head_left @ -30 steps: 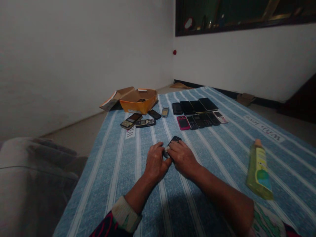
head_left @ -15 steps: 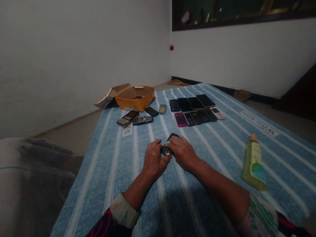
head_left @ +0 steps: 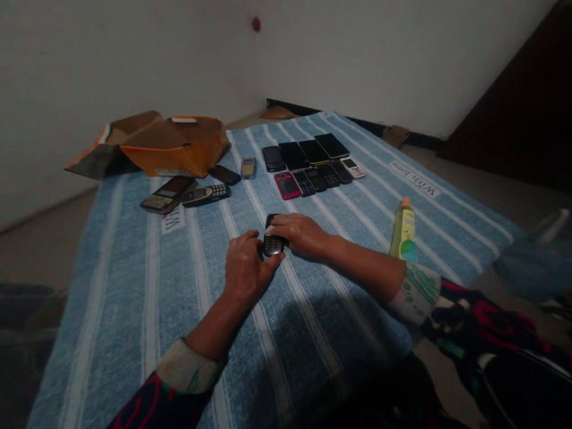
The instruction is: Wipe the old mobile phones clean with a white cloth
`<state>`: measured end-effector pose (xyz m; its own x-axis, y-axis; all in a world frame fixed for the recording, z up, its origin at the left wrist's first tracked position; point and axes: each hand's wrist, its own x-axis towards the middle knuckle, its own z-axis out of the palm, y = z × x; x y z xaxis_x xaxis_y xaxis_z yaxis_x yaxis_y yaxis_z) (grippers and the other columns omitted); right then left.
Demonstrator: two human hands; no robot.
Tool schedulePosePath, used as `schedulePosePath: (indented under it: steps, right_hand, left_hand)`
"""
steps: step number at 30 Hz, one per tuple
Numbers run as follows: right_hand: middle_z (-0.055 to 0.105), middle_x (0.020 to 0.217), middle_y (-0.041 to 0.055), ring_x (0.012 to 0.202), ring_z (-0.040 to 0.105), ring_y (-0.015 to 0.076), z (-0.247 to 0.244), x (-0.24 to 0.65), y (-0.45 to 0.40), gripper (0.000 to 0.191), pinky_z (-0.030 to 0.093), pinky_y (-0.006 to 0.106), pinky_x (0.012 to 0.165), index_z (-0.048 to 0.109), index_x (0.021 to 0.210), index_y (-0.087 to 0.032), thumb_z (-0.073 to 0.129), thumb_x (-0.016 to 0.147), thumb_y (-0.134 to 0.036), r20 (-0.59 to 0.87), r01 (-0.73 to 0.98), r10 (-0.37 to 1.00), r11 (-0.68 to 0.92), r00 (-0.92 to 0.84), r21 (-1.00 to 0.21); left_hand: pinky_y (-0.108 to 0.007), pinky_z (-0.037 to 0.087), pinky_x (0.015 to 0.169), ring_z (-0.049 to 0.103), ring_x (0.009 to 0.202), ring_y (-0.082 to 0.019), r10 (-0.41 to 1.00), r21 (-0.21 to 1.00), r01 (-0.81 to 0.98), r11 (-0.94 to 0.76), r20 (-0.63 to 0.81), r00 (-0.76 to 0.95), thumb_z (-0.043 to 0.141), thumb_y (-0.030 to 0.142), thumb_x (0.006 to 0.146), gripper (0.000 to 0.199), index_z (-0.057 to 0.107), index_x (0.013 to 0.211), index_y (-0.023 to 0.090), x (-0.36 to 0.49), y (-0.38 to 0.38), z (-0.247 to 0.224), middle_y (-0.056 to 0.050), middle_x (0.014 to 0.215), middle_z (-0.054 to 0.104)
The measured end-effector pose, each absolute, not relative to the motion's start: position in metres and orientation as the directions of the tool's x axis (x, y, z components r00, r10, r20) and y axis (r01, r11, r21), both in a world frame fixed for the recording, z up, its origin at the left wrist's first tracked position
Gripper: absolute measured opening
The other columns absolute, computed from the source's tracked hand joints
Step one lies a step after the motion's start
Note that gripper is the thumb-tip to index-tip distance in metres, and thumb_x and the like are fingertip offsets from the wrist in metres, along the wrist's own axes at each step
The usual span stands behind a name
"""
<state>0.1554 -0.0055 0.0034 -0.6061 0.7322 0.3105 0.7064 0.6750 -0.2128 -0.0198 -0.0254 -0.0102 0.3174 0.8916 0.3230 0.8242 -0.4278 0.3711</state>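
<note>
A dark keypad mobile phone point(head_left: 273, 244) lies on the striped tablecloth in front of me. My left hand point(head_left: 245, 262) steadies it from the left and below, thumb against its lower edge and fingers curled at its side. My right hand point(head_left: 299, 234) comes from the right, fingers pressed on the phone's face. A small whitish wipe point(head_left: 270, 230), cloth or tissue, shows beneath those fingertips. The fingers partly cover the phone's upper half; its keys are visible at the lower end.
Beyond my hands, smartphones and keypad phones lie in two rows, with a pink phone point(head_left: 286, 186) at one end. An open orange box point(head_left: 174, 152) stands far left, several loose phones near it, including a silver-grey one point(head_left: 248, 167). A bottle of yellow-green liquid point(head_left: 406, 229) lies beyond my right forearm.
The view has swung right and down, so everything sits further left and higher. The phone now points more straight away from me, and my right hand still presses the wipe on it.
</note>
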Motion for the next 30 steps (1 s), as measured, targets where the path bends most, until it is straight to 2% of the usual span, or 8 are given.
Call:
schedulePosePath:
  steps: [4, 9, 13, 16, 19, 21, 24, 30]
  right_hand:
    - [0.065, 0.099, 0.0066, 0.093, 0.058, 0.0206, 0.007, 0.167, 0.002, 0.022, 0.041, 0.03, 0.077, 0.067, 0.103, -0.016, 0.048, 0.093, -0.013, 0.267, 0.675, 0.696, 0.715, -0.666, -0.182]
    - [0.066, 0.102, 0.0075, 0.096, 0.058, 0.0208, 0.004, 0.173, -0.005, 0.021, 0.042, 0.03, 0.08, 0.066, 0.104, -0.016, 0.048, 0.094, -0.015, 0.313, 0.641, 0.664, 0.744, -0.679, -0.188]
    - [0.066, 0.103, 0.0081, 0.099, 0.059, 0.0206, 0.003, 0.177, -0.009, 0.022, 0.043, 0.031, 0.082, 0.066, 0.103, -0.015, 0.046, 0.094, -0.013, 0.337, 0.623, 0.655, 0.753, -0.677, -0.212]
    - [0.066, 0.105, 0.0075, 0.101, 0.059, 0.0199, 0.003, 0.179, -0.007, 0.024, 0.044, 0.03, 0.083, 0.065, 0.104, -0.016, 0.045, 0.094, -0.011, 0.339, 0.602, 0.641, 0.766, -0.689, -0.226]
    - [0.066, 0.104, 0.0066, 0.101, 0.059, 0.0198, 0.005, 0.179, -0.006, 0.024, 0.044, 0.031, 0.083, 0.066, 0.103, -0.018, 0.044, 0.094, -0.011, 0.333, 0.595, 0.636, 0.77, -0.696, -0.23]
    - [0.066, 0.1, 0.0064, 0.099, 0.059, 0.0203, 0.005, 0.179, -0.005, 0.023, 0.045, 0.031, 0.082, 0.066, 0.1, -0.018, 0.045, 0.094, -0.012, 0.325, 0.599, 0.639, 0.768, -0.697, -0.227]
    - [0.066, 0.1, 0.007, 0.1, 0.059, 0.0199, 0.003, 0.178, -0.006, 0.023, 0.045, 0.031, 0.082, 0.066, 0.099, -0.016, 0.045, 0.093, -0.009, 0.329, 0.597, 0.647, 0.762, -0.688, -0.252]
    - [0.066, 0.101, 0.0068, 0.098, 0.06, 0.0202, -0.003, 0.176, -0.009, 0.024, 0.047, 0.032, 0.082, 0.067, 0.1, -0.017, 0.045, 0.093, -0.009, 0.366, 0.603, 0.664, 0.747, -0.652, -0.281]
  left_hand:
    - [-0.049, 0.048, 0.097, 0.057, 0.111, -0.035, 0.885, 0.371, 0.809, -0.457, 0.284, 0.37, 0.07, 0.037, 0.072, 0.024, 0.062, 0.079, 0.015, -0.01, -0.031, -0.005, -0.018, 0.119, 0.063]
    - [-0.049, 0.048, 0.097, 0.057, 0.11, -0.034, 0.862, 0.393, 0.769, -0.504, 0.286, 0.419, 0.063, 0.033, 0.077, 0.018, 0.062, 0.079, 0.015, -0.008, -0.033, -0.004, -0.018, 0.119, 0.063]
    - [-0.05, 0.047, 0.097, 0.058, 0.112, -0.034, 0.836, 0.424, 0.725, -0.543, 0.192, 0.514, 0.066, 0.031, 0.071, 0.016, 0.063, 0.079, 0.018, -0.021, -0.018, 0.004, -0.014, 0.12, 0.064]
    - [-0.051, 0.046, 0.1, 0.058, 0.114, -0.033, 0.822, 0.457, 0.699, -0.55, 0.15, 0.549, 0.067, 0.028, 0.067, 0.028, 0.063, 0.093, 0.019, -0.031, 0.003, 0.011, -0.012, 0.12, 0.064]
    - [-0.052, 0.042, 0.105, 0.054, 0.121, -0.034, 0.775, 0.469, 0.646, -0.603, 0.151, 0.614, 0.064, 0.025, 0.065, 0.056, 0.056, 0.12, 0.016, -0.033, 0.023, 0.016, -0.014, 0.128, 0.06]
    - [-0.052, 0.039, 0.109, 0.05, 0.127, -0.034, 0.708, 0.483, 0.578, -0.658, 0.133, 0.694, 0.062, 0.021, 0.062, 0.068, 0.05, 0.129, 0.016, -0.029, 0.032, 0.017, -0.014, 0.136, 0.055]
    - [-0.049, 0.039, 0.11, 0.05, 0.127, -0.033, 0.644, 0.521, 0.514, -0.682, 0.093, 0.759, 0.059, 0.019, 0.062, 0.071, 0.049, 0.132, 0.017, -0.022, 0.038, 0.018, -0.012, 0.138, 0.054]
    - [-0.046, 0.042, 0.106, 0.053, 0.122, -0.03, 0.623, 0.554, 0.503, -0.663, 0.036, 0.781, 0.055, 0.019, 0.06, 0.066, 0.052, 0.127, 0.018, -0.016, 0.041, 0.025, -0.009, 0.126, 0.061]
